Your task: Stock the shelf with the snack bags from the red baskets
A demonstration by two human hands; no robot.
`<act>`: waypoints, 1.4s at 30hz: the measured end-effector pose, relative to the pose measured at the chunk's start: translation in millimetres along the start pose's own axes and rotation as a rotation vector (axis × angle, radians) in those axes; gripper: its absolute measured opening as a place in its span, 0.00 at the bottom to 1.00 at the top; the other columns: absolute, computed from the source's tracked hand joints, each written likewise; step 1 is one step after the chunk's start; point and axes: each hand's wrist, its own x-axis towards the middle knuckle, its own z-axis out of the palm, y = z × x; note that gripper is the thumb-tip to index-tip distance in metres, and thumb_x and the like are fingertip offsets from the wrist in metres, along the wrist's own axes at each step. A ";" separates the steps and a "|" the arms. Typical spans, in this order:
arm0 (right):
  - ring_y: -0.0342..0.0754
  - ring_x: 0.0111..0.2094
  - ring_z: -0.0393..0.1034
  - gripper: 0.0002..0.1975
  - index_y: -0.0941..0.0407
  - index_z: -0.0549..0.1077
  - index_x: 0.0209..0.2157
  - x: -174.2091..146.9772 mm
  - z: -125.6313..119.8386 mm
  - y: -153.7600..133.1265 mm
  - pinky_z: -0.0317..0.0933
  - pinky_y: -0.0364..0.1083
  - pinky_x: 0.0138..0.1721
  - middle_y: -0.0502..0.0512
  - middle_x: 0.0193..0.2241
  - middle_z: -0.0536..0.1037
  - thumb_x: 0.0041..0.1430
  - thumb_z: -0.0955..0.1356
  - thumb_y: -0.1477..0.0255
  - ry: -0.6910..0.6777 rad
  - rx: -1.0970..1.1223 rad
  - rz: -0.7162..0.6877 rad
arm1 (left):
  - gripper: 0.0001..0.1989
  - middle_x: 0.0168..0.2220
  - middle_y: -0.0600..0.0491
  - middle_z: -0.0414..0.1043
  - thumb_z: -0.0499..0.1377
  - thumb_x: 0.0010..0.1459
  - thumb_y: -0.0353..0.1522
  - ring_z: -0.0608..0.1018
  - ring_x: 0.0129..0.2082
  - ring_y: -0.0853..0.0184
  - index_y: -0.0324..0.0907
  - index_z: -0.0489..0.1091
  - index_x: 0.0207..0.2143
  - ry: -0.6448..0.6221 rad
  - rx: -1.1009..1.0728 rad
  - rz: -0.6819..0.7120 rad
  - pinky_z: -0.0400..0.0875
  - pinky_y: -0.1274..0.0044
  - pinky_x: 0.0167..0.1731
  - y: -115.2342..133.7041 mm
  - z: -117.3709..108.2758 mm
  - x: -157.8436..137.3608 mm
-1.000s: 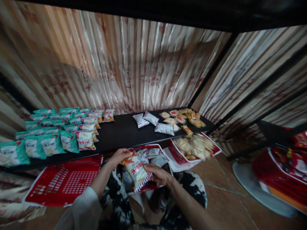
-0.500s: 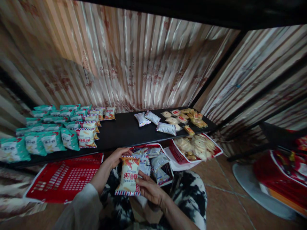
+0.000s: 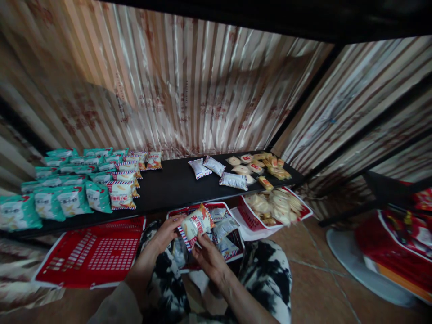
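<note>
A white and orange snack bag (image 3: pixel 197 225) with striped ends is held tilted between both hands. My left hand (image 3: pixel 168 233) grips its left edge, and my right hand (image 3: pixel 208 256) pinches its lower right side. Under the bag stands a red basket (image 3: pixel 241 245) with a white rim, holding several snack bags (image 3: pixel 227 228) of silvery look. Matching orange and white bags (image 3: pixel 122 195) stand in a row on the black shelf (image 3: pixel 165 184), beside rows of teal snack bags (image 3: pixel 72 200). Three silvery bags (image 3: pixel 233 181) lie farther right on that shelf.
Round pale packets (image 3: pixel 242 170) and yellow packets (image 3: pixel 277 171) lie at the shelf's right end. Below is a red basket (image 3: pixel 305 215) of pale packets. A tipped red basket (image 3: pixel 111 254) lies at left, and another red basket (image 3: pixel 381 238) stands at far right.
The snack bag has turned from upright to tilted, its orange end now pointing up and right. Both hands have shifted with it, slightly up and right, over the basket.
</note>
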 end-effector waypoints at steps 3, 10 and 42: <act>0.37 0.28 0.71 0.20 0.52 0.69 0.32 0.0 5.3 3.4 0.64 0.35 0.28 0.43 0.30 0.77 0.37 0.78 0.71 0.061 0.018 -0.025 | 0.27 0.41 0.47 0.75 0.67 0.38 0.43 0.76 0.44 0.59 0.40 0.70 0.40 0.043 -0.043 0.013 0.69 0.71 0.41 -8.6 4.4 -3.0; 0.41 0.34 0.71 0.18 0.53 0.70 0.32 2.1 8.0 6.5 0.63 0.37 0.29 0.47 0.32 0.77 0.38 0.77 0.65 0.192 -0.102 -0.083 | 0.28 0.39 0.48 0.76 0.69 0.35 0.39 0.77 0.41 0.60 0.39 0.70 0.40 0.188 -0.061 0.056 0.68 0.71 0.42 -5.1 7.7 -4.8; 0.52 0.36 0.72 0.20 0.57 0.72 0.46 65.5 84.3 -71.2 0.64 0.47 0.39 0.56 0.37 0.79 0.52 0.68 0.63 -0.366 -1.532 -0.496 | 0.24 0.51 0.47 0.69 0.56 0.51 0.31 0.71 0.51 0.61 0.40 0.64 0.53 0.217 1.217 0.560 0.64 0.68 0.53 112.8 -32.8 16.0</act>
